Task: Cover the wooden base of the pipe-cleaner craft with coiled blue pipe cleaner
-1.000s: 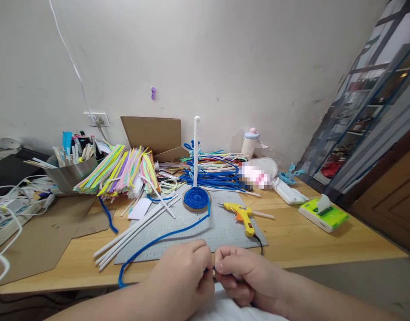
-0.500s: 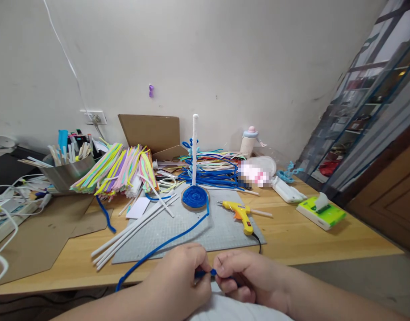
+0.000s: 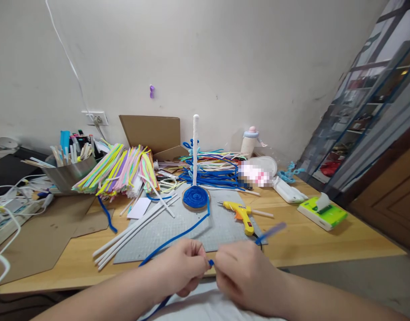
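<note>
My left hand is closed in a pinch on a blue pipe cleaner near the table's front edge. Close beside it, my right hand is closed round the same blue strand, and a short piece shows between the fingertips. A blurred blue end sticks out past the right hand, up and to the right. From the left hand's side the strand runs back to a round base covered with a blue coil. Behind the coil a white fuzzy rod stands upright. Part of the strand hangs below the left hand.
A yellow glue gun lies right of the base on a grey cutting mat. White sticks lie left. Behind are bundled coloured pipe cleaners, blue ones and cardboard. A green tissue pack sits right.
Both hands have risen slightly. My right hand has turned over, palm down, and a blue end now sticks out beyond it to the right.
</note>
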Motion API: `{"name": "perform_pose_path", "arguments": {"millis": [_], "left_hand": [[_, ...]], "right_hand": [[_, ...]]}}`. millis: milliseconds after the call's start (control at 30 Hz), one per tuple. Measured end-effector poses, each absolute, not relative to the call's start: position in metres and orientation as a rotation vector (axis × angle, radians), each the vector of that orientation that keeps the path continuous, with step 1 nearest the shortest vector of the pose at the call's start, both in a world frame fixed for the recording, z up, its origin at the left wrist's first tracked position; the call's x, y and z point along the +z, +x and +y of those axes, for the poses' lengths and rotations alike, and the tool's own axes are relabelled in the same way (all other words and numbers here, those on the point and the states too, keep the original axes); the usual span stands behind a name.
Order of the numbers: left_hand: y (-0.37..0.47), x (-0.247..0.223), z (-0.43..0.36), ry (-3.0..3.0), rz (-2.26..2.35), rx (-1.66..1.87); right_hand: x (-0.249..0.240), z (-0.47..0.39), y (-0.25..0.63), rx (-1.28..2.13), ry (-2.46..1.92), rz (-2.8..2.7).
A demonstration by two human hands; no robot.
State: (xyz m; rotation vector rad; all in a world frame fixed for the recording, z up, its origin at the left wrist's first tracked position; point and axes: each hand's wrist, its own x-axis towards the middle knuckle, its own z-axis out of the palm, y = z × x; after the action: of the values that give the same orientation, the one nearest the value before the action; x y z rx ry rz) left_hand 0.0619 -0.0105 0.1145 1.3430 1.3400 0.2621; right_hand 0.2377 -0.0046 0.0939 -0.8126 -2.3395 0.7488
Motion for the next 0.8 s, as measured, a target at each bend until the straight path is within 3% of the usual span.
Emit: {"name": "perform_pose_path", "arguments": {"millis": [167, 233, 433, 800], "left_hand": [[0.061, 0.115, -0.016, 1.969, 1.44, 0.444], [0.06, 0.116, -0.018, 2.225, 1.44, 0.394], [0.057, 0.115, -0.018, 2.829, 1.302, 0.379], [0.047, 0.113, -0.019, 3.2, 1.019, 0.474]], "right_hand": [[0.106, 0.004, 0.236, 2.212, -1.14, -1.401], [0.109, 0.006, 0.237, 2.523, -1.038, -1.043], [0.108, 0.007, 0.24, 2.611, -0.941, -0.827], [0.105, 0.012, 0.24, 2.811, -0.898, -0.484]]}}
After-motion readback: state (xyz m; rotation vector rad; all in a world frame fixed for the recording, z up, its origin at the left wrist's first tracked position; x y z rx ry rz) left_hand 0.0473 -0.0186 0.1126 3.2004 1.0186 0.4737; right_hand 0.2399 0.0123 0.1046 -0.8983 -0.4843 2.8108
